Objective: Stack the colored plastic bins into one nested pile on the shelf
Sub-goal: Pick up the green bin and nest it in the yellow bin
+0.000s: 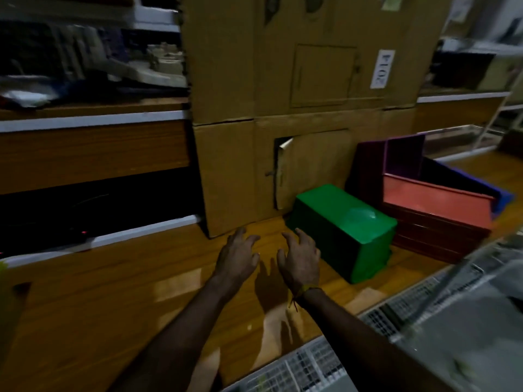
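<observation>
A green plastic bin (343, 227) lies upside down on the wooden shelf (113, 292), right of centre. Behind it to the right stands a nested pile: a dark red bin (435, 236) at the bottom, a salmon-red bin (433, 200) in it, a purple bin (402, 157) and a blue bin (481, 185) sticking up from inside. My left hand (237, 257) hovers over the shelf with fingers spread, holding nothing. My right hand (301, 257) is beside it, fingers spread, just left of the green bin and not touching it.
Large cardboard boxes (305, 108) stand stacked behind the bins. Wooden shelving with clutter (93, 154) runs along the left. A grey wire-mesh rack (368, 349) crosses the lower right.
</observation>
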Available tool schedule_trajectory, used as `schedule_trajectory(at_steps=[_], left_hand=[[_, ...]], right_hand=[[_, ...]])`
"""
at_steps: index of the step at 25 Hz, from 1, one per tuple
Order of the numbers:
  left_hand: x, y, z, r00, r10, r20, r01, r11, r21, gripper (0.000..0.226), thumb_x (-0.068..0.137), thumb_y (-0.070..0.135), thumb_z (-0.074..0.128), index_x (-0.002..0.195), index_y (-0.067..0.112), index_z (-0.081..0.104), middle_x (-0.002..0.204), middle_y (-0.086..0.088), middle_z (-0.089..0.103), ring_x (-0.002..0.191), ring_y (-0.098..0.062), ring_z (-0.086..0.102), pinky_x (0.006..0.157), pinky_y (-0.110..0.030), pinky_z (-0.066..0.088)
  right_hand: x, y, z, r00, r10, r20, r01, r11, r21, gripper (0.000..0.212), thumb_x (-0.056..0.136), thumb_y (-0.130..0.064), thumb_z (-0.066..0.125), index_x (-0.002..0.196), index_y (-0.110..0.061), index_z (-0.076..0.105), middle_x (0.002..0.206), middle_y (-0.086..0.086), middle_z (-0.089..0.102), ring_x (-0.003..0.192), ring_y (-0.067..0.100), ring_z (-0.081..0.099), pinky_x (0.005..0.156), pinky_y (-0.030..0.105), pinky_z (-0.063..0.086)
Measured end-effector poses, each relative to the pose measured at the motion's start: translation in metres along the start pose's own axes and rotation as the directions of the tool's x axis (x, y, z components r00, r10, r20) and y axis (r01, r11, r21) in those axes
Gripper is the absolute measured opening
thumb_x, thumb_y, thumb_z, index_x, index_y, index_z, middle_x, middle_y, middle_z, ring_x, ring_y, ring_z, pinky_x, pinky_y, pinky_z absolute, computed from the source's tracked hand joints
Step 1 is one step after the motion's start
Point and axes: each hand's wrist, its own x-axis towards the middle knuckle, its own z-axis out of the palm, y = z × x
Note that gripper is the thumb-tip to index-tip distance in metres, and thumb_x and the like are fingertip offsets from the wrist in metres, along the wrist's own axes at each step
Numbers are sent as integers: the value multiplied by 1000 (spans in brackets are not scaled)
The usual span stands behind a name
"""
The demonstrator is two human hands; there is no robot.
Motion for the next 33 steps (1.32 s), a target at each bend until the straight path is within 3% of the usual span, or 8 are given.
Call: schedule_trajectory(at_steps=[4,9,13,17,24,26,30,33], left_hand=[[52,89,49,992,96,79,-92,995,-43,50,94,30,56,142,28,43,153,-8,32,138,-27,35,108,-38,40],[91,173,101,991,99,92,-82,981,-175,55,95,37,51,147,26,35,152,-10,31,135,-29,39,105,-39,41],[109,211,127,978,137,155,-114,983,-145,53,97,38,48,147,27,35,156,-12,28,145,-30,24,116,-40,29],[116,221,141,968,79,239,-60,995,-84,49,97,45,44,144,28,41,159,-10,22,148,-36,11,118,-47,24],[107,222,139,966,20,257,8,994,-107,52,94,54,44,140,32,42,159,-5,21,142,-34,27,110,-47,36],[102,216,135,977,10,215,15,993,-115,48,94,51,46,136,29,47,155,-8,28,138,-34,33,109,-46,38],[88,199,118,987,-158,28,160,981,-107,36,93,44,50,125,29,55,142,-7,37,121,-28,47,89,-37,47],[78,184,102,959,-282,-16,277,951,-139,39,91,42,53,127,29,52,140,-11,36,118,-29,49,92,-41,49]], right_hand=[[44,98,-27,997,69,-44,-71,997,-39,49,93,-35,52,141,-27,45,150,9,38,139,29,32,109,49,29],[95,191,-49,983,156,-102,-161,986,-45,43,90,-35,55,133,-27,54,146,10,44,137,30,36,107,49,32],[121,234,-51,985,166,-39,-169,982,-84,40,91,-37,52,129,-26,57,147,12,42,138,31,33,107,50,31],[134,252,-44,991,132,-6,-132,988,-75,37,91,-41,51,124,-25,60,143,13,45,136,31,35,107,49,32],[156,278,-47,962,270,37,-271,934,232,46,88,-37,61,127,-13,59,141,24,41,130,42,43,109,45,38],[152,274,-50,952,306,31,-303,915,268,45,88,-36,62,126,-12,59,130,23,46,118,43,50,100,44,44],[128,246,-45,964,266,-12,-257,941,221,50,88,-37,61,129,-11,53,121,22,50,111,42,52,93,42,44],[113,218,-32,960,275,52,-280,943,180,48,88,-43,57,122,-8,59,115,23,54,107,41,54,88,40,46]])
